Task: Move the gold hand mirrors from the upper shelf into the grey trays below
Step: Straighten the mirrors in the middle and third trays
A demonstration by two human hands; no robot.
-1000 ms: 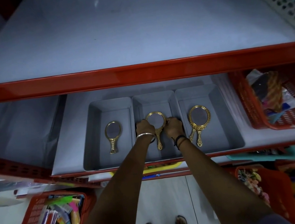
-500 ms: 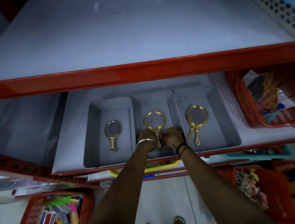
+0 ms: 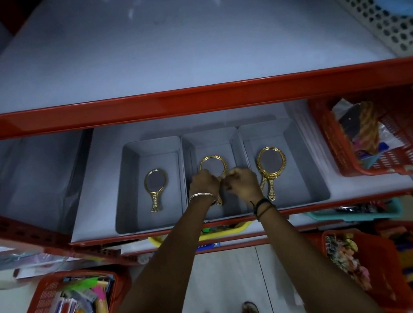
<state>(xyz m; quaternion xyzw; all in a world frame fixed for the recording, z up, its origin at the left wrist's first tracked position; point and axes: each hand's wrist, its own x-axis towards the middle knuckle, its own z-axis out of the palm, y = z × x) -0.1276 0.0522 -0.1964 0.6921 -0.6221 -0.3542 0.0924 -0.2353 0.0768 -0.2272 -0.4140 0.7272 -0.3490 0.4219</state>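
Three grey trays stand side by side on the lower shelf. The left tray (image 3: 140, 215) holds one small gold hand mirror (image 3: 156, 189). Two oval gold mirrors (image 3: 272, 164) lie overlapped in the right tray (image 3: 313, 175), with both handles showing. A round gold mirror (image 3: 212, 163) lies in the middle tray (image 3: 210, 140). My left hand (image 3: 203, 185) and my right hand (image 3: 243, 180) are closed side by side on its neck, hiding the lower rim. The handle tip pokes out below my left wrist.
The red front rail (image 3: 194, 101) of the upper shelf runs just above the trays. A white perforated basket (image 3: 374, 13) sits at that shelf's right end. Red baskets stand right of the trays (image 3: 391, 161) and on the floor at left (image 3: 68, 308) and right (image 3: 362, 267).
Both hands slid from the round mirror's rim down toward its handle, then settled at the neck. The mirror stays in the middle tray. The other mirrors have not moved.
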